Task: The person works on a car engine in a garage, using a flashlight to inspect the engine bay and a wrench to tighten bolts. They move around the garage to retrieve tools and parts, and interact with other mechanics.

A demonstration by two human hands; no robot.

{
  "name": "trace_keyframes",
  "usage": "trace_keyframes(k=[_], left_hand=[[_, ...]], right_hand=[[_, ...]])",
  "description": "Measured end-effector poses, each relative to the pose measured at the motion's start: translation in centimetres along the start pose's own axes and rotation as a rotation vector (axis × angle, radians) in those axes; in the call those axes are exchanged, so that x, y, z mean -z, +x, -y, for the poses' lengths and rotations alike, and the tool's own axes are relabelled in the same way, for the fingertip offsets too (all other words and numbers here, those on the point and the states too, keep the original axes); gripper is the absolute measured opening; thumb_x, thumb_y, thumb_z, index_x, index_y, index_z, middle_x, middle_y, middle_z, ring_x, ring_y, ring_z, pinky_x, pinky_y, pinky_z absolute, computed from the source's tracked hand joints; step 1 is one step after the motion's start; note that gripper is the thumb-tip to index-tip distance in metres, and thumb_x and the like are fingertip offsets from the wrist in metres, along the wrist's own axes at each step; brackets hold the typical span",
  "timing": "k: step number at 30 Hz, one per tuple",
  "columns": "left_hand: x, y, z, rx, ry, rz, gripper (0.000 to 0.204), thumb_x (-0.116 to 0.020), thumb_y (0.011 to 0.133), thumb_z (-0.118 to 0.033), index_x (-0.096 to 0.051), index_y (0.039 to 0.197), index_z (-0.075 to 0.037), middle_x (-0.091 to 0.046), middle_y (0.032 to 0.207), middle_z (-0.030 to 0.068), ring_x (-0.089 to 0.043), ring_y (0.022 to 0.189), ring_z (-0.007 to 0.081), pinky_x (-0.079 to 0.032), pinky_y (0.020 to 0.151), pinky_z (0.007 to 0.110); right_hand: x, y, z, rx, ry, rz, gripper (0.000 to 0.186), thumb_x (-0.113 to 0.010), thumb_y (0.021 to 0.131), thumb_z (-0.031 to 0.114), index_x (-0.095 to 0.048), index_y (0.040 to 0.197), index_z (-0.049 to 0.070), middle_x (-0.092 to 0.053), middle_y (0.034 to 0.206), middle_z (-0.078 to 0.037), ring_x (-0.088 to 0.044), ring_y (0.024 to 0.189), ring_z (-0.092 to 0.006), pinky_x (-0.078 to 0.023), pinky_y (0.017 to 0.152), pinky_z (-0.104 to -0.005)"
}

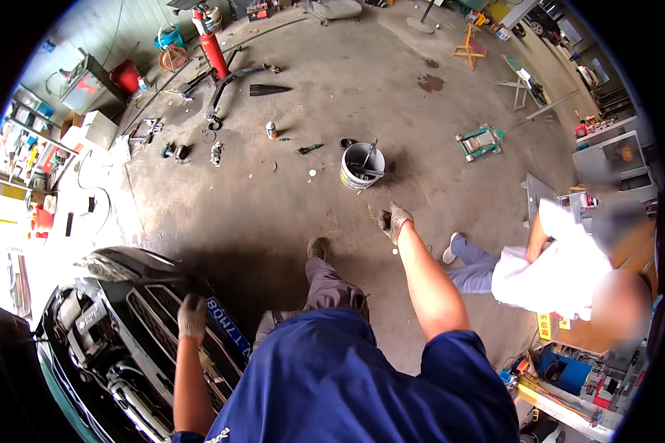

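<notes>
My right hand [391, 219], in a soiled pale glove, is stretched forward below a grey bucket [352, 177] with tools or parts in it. Its fingers are apart and loosely bent, with nothing visible in them. At lower left my left hand [192, 316], also gloved, is over or beside the front of a dark car [151, 310] with exposed front parts. Its fingertips are turned out of sight, so I cannot tell whether it is closed or touches the car. Small tools [309, 149] and a can [270, 130] lie or stand beyond the bucket.
A co-worker in white [539, 273] is close on my right, by a cluttered bench [565, 402]. A green floor jack [480, 144] is ahead right. A red lift stand [214, 55] with long legs is at the back left, with scattered parts and a hose nearby.
</notes>
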State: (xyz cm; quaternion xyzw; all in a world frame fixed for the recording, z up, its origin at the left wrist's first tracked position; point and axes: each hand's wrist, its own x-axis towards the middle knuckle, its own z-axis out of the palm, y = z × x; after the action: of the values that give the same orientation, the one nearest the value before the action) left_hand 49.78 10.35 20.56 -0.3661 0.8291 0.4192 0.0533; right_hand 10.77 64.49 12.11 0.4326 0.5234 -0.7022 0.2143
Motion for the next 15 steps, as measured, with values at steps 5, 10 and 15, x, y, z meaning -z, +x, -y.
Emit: trace_keyframes(k=[5, 10, 15], left_hand=[[-4.3, -4.3, 18.8, 0.253, 0.151, 0.341, 0.033, -0.071, 0.098, -0.026, -0.068, 0.122, -0.003, -0.075, 0.099, 0.0146, -0.07, 0.09, 0.0256, -0.057, 0.083, 0.04], [-6.1, -6.3, 16.7, 0.679, 0.281, 0.442, 0.056, -0.069, 0.095, -0.05, -0.077, 0.128, -0.006, -0.077, 0.125, 0.0197, -0.069, 0.123, 0.0365, -0.054, 0.105, 0.044], [-3.6, 11.7, 7.2, 0.451, 0.623, 0.794, 0.036, -0.07, 0.096, -0.034, -0.078, 0.109, -0.002, -0.077, 0.114, 0.0242, -0.075, 0.104, 0.04, -0.059, 0.089, 0.046]], right_hand=[[-5.6, 11.8, 1.5, -0.175, -0.337, 0.086, 0.026, -0.058, 0.109, 0.034, -0.063, 0.095, 0.013, -0.065, 0.069, -0.004, -0.059, 0.048, -0.02, -0.048, 0.043, -0.0373], [-15.3, 15.6, 2.4, -0.207, -0.502, 0.039, 0.014, -0.062, 0.108, 0.029, -0.06, 0.102, 0.016, -0.066, 0.07, -0.003, -0.061, 0.05, -0.02, -0.051, 0.045, -0.0361], [-24.2, 21.6, 6.1, -0.178, -0.618, 0.004, 0.012, -0.062, 0.108, 0.027, -0.06, 0.11, 0.016, -0.068, 0.076, -0.005, -0.061, 0.053, -0.0179, -0.053, 0.046, -0.0347]])
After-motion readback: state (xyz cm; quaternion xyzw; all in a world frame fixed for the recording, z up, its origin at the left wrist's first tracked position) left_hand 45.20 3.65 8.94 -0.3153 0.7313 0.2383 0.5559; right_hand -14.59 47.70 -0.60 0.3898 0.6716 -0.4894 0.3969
